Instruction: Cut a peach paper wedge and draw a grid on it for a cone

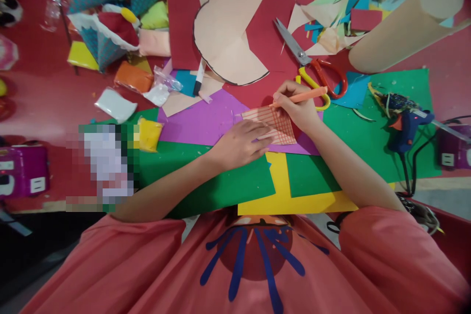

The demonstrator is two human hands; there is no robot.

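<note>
My right hand (294,104) grips an orange felt-tip pen (311,94), its tip down at a small piece of paper (285,127) covered in an orange line grid. Flat across the left part of that piece lies my left hand (243,141), fingers stretched out and holding nothing. Under the gridded piece is a purple sheet (191,125), which rests on green sheets (206,176). Beyond my hands, a cream paper cutout (224,24) with a black outline lies on red card (180,19).
Scissors (301,56) with red and yellow handles lie just beyond my right hand. A blue glue gun (405,130) rests at the right, near a cream paper roll (397,24). Blue patterned cones (99,39) and clay packets (133,77) occupy the left. A black marker (199,77) lies mid-table.
</note>
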